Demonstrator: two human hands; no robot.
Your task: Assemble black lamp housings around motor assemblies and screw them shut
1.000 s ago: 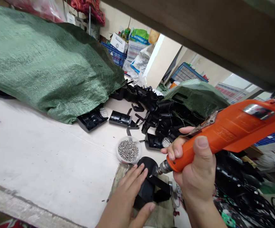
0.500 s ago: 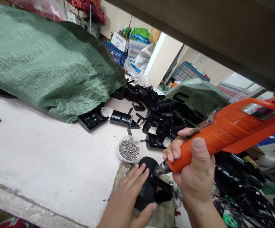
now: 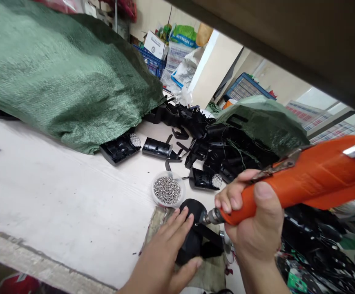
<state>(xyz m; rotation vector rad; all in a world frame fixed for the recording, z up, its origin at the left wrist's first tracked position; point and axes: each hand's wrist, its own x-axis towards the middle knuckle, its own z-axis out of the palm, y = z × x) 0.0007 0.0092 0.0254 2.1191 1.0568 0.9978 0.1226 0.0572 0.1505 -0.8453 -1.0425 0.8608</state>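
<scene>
Over the tabletop [image 3: 73, 196], the driver [image 3: 312, 175] slants down, the right hand [image 3: 255, 222] clamped round it; that slant could make it slip and strike the left hand [image 3: 165, 247], laid flat, thumb apart. Under that hand, toward the near edge, the curved housing [image 3: 194, 243] could roll if pressed unevenly. Just beyond, a knock could tip the cup [image 3: 182, 188] of screws [image 3: 167, 190].

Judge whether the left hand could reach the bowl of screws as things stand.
Probably yes: the bowl of screws stands just beyond the left hand, with nothing visible blocking the way. The hand would likely have to leave the black housing first.
</scene>
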